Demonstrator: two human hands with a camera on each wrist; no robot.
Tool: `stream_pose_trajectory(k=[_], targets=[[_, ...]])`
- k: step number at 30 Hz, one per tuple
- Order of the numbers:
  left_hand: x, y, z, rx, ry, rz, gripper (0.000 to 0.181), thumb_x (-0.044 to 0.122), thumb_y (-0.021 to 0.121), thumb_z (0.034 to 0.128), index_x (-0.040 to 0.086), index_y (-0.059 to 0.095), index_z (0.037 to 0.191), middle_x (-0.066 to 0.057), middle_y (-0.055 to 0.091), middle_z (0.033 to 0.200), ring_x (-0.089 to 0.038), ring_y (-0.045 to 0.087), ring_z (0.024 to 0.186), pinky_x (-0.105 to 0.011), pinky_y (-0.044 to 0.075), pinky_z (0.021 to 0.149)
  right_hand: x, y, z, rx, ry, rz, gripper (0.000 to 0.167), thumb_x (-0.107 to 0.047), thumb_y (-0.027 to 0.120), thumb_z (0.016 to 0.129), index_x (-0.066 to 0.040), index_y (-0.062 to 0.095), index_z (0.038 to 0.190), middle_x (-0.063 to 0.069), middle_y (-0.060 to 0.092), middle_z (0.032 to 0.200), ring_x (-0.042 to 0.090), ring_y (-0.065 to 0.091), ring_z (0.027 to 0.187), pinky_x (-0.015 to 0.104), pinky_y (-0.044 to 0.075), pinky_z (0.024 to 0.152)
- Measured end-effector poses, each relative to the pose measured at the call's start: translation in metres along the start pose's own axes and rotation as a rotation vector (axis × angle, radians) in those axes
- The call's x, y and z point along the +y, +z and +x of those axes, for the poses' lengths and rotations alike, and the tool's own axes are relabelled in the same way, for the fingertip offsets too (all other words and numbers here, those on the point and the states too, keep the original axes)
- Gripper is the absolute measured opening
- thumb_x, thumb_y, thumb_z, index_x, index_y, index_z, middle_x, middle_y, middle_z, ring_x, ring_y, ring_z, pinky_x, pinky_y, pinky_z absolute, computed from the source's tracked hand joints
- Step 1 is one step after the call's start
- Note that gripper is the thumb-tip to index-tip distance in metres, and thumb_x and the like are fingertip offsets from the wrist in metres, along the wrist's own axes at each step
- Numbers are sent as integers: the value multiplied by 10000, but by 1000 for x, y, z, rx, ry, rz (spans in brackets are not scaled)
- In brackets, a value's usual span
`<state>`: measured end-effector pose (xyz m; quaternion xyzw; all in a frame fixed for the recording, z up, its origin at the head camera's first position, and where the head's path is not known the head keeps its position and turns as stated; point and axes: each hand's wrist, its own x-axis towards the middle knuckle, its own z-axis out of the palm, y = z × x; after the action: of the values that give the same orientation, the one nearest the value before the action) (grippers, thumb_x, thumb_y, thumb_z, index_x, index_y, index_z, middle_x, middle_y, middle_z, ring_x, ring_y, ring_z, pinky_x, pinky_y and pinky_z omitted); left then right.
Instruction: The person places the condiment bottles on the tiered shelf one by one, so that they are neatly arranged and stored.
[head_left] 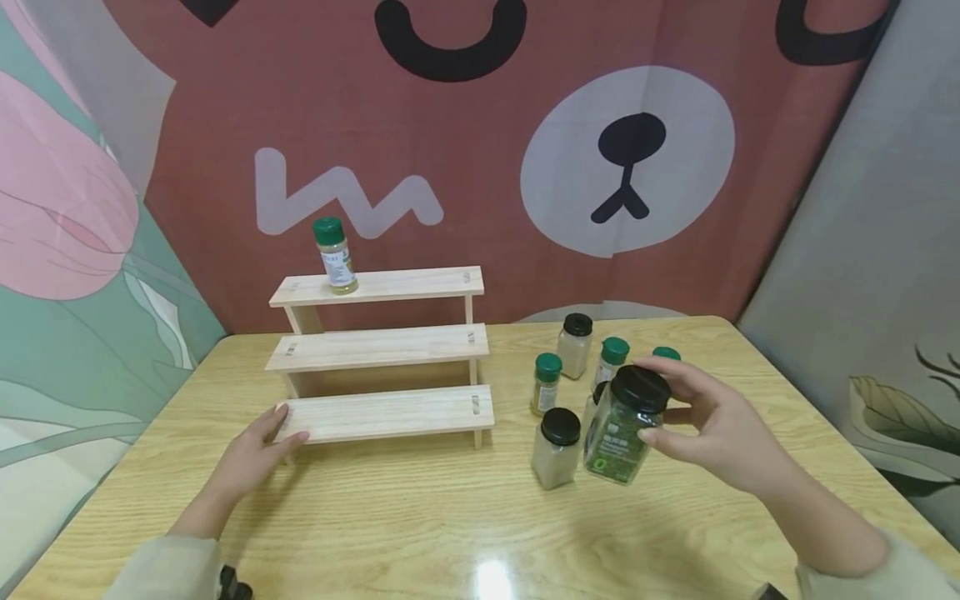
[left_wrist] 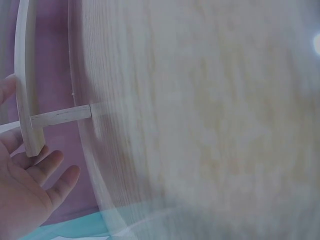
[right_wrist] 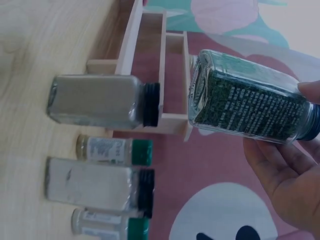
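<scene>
My right hand (head_left: 712, 425) grips a square glass jar of dried green herbs (head_left: 617, 454) by its upper part, just under the black lid. In the right wrist view the herb jar (right_wrist: 250, 100) is off the table, its printed label showing. At the left end of the lowest board of a three-tier wooden shelf (head_left: 390, 414), my left hand (head_left: 251, 454) holds the board between thumb and fingers. The left wrist view has the fingers (left_wrist: 62, 185) around the board's end (left_wrist: 31, 115). A small green-capped spice bottle (head_left: 337, 262) stands on the top tier, toward its left.
Right of the shelf, a black-lidded jar (head_left: 555, 454), another black-lidded jar (head_left: 575, 346) and green-capped bottles (head_left: 546, 387) stand upright on the wooden table (head_left: 390, 517). The herb jar partly hides another black-lidded jar (head_left: 594, 404). A cloth with a bear print (head_left: 480, 167) hangs behind.
</scene>
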<state>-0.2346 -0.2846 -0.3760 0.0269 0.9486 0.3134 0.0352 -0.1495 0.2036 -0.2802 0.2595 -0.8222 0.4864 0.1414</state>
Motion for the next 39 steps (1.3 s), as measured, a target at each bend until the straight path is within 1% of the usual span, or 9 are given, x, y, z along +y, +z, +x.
stream_pose_trajectory(k=[3,8,11,14,17,20,25,31,39], targets=[[-2,0,0,6,8,-1,842,521,453,826,-68,139,1339,-313,114,1354,-491,110,1200,-599,136,932,-3,3,7,-15,-21,14,619,116,647,685,-23,418,1243,-62,504,1111,73,548,915,219,487,663],[-4,-1,1,18,22,-6,836,512,460,827,-68,143,1339,-315,122,1352,-492,116,1199,-599,146,929,-7,9,20,-36,-26,44,604,96,645,699,-6,407,1245,-68,494,1123,67,539,942,241,492,671],[-5,-1,1,20,23,-8,840,515,462,824,-67,144,1339,-315,123,1352,-491,116,1199,-600,145,929,-9,13,27,-46,-23,55,595,77,647,708,-12,408,1246,-22,499,1123,67,534,955,253,495,673],[-5,-1,1,19,21,-9,842,518,462,823,-64,142,1340,-311,122,1354,-490,116,1200,-599,145,929,-9,18,34,-53,-13,73,587,69,650,709,-18,416,1240,69,508,1118,82,540,948,268,497,677],[-4,-1,1,19,19,-11,841,519,460,823,-63,143,1341,-308,121,1356,-488,114,1201,-596,143,932,-9,22,42,-63,13,89,588,54,654,711,-22,414,1242,143,507,1120,111,553,924,292,501,678],[-4,-1,1,20,19,-14,838,517,460,824,-65,148,1339,-309,122,1355,-487,115,1201,-595,142,934,-9,26,50,-80,45,111,595,39,653,719,-28,400,1253,176,497,1131,140,565,898,322,505,661],[-4,-1,1,22,19,-21,834,512,465,824,-66,154,1339,-310,125,1354,-488,117,1201,-594,145,934,-8,33,63,-106,65,154,586,10,652,733,-58,402,1259,156,507,1097,184,549,894,334,504,660],[-5,1,1,30,35,-24,812,493,468,831,-73,172,1332,-316,134,1347,-492,125,1196,-591,145,935,-6,42,78,-107,85,120,582,-50,677,730,-126,428,1250,81,521,1085,186,533,925,304,490,725],[-5,1,2,44,35,-30,820,501,470,826,-71,174,1333,-308,136,1352,-488,122,1200,-589,143,938,-7,54,102,-110,106,106,569,-72,672,742,-177,432,1247,53,516,1106,185,517,930,322,487,719]])
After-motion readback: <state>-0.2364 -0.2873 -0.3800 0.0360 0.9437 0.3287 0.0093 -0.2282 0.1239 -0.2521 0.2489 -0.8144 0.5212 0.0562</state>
